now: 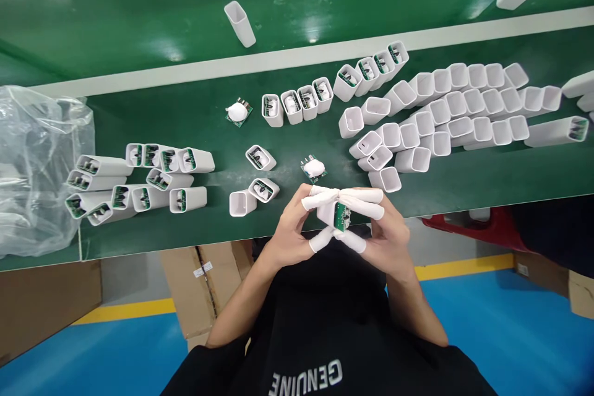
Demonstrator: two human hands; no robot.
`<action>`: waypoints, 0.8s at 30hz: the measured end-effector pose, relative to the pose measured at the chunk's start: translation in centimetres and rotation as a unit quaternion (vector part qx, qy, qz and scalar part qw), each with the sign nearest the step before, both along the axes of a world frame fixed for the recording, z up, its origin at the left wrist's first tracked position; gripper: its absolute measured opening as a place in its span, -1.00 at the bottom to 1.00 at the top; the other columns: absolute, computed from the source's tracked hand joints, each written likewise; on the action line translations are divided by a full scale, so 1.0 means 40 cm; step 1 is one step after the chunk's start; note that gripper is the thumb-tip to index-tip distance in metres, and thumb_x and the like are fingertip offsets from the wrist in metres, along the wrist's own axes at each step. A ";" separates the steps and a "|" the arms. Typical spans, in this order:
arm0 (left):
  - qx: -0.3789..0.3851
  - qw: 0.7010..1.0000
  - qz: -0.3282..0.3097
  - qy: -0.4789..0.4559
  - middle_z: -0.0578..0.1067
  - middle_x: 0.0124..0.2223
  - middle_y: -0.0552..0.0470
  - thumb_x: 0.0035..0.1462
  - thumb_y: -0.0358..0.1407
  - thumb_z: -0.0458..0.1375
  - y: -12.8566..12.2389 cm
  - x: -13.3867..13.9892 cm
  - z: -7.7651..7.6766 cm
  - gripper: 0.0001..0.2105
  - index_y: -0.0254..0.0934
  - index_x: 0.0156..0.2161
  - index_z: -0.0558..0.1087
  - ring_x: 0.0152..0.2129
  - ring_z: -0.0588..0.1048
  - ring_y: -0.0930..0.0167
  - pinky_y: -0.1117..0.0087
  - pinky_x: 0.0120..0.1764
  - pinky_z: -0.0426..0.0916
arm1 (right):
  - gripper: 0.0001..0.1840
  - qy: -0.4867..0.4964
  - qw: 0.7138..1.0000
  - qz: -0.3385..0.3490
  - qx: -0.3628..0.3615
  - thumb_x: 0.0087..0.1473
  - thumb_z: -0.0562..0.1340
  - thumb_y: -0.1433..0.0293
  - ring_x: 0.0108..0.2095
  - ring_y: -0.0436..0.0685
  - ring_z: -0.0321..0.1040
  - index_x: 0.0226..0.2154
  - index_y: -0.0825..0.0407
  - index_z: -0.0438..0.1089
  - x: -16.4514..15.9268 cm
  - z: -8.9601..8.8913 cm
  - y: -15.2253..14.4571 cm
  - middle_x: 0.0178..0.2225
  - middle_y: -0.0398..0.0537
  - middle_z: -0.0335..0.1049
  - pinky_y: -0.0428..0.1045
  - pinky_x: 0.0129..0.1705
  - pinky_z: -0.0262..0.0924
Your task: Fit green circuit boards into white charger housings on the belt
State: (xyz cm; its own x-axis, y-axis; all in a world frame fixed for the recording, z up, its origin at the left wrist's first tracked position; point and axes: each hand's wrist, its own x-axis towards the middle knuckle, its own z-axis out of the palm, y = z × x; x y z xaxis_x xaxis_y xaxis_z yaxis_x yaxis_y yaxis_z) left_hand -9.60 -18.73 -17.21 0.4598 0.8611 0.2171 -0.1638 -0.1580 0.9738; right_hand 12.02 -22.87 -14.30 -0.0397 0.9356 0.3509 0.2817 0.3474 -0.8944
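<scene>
White finger cots cover several of my fingertips. My left hand (pixel 290 229) pinches a white plastic housing (pixel 327 213) between thumb and fingers, near the table's front edge. At the housing's right end, my right hand (pixel 387 229) pinches a green circuit board (pixel 342 216) between thumb and fingers. The two parts meet; how deep the board sits inside is hidden. Just beyond my hands lies a loose circuit board with a white blob (pixel 314 167). Left of it are an open-ended housing (pixel 242 203) and two housings with boards inside, one of them nearest my left hand (pixel 263 190).
Many open housings (pixel 436 114) crowd the right side. Filled housings stand in rows at the back (pixel 297 104) and lie grouped at left (pixel 139 189) by a clear plastic bag (pixel 41 167). Another loose board (pixel 238 111) lies farther back. A white strip (pixel 185 68) crosses behind.
</scene>
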 end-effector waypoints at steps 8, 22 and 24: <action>-0.051 0.997 0.029 -0.046 0.43 0.14 -0.07 0.38 -0.28 0.44 -0.005 0.012 0.000 -0.38 0.01 0.46 0.44 0.04 0.63 0.29 0.26 0.06 0.73 | -0.01 -0.086 0.993 -0.024 0.072 0.16 0.61 0.36 0.21 0.43 0.58 0.54 -0.20 0.33 0.001 0.005 -0.001 0.27 0.16 0.54 0.37 0.15 0.66; 0.064 0.998 0.004 0.023 0.53 -0.05 -0.06 0.25 0.08 0.47 0.006 0.005 0.006 -0.29 -0.20 0.37 0.48 -0.19 0.55 0.30 0.24 -0.09 0.60 | -0.36 0.097 0.995 -0.006 -0.016 0.16 0.63 0.04 -0.11 0.23 0.54 0.20 -0.11 0.60 0.006 -0.027 -0.009 -0.04 0.02 0.61 0.15 -0.08 0.52; 0.071 0.996 0.003 0.057 0.57 -0.05 -0.07 0.30 0.04 0.44 0.006 0.007 0.019 -0.38 -0.19 0.33 0.50 -0.18 0.58 0.27 0.22 -0.08 0.59 | -0.37 0.162 0.986 -0.025 -0.037 0.12 0.61 -0.06 -0.14 0.21 0.52 0.10 -0.08 0.63 -0.001 -0.042 -0.018 -0.09 0.00 0.58 0.12 -0.10 0.49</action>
State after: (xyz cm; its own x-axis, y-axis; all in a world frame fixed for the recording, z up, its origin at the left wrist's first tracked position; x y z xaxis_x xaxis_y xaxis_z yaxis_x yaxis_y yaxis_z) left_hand -9.30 -18.50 -16.47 0.4841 0.8280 0.2829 -0.0522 -0.2954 0.9539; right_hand 11.97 -23.60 -15.98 0.1096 0.9568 0.2692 -0.0085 0.2718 -0.9623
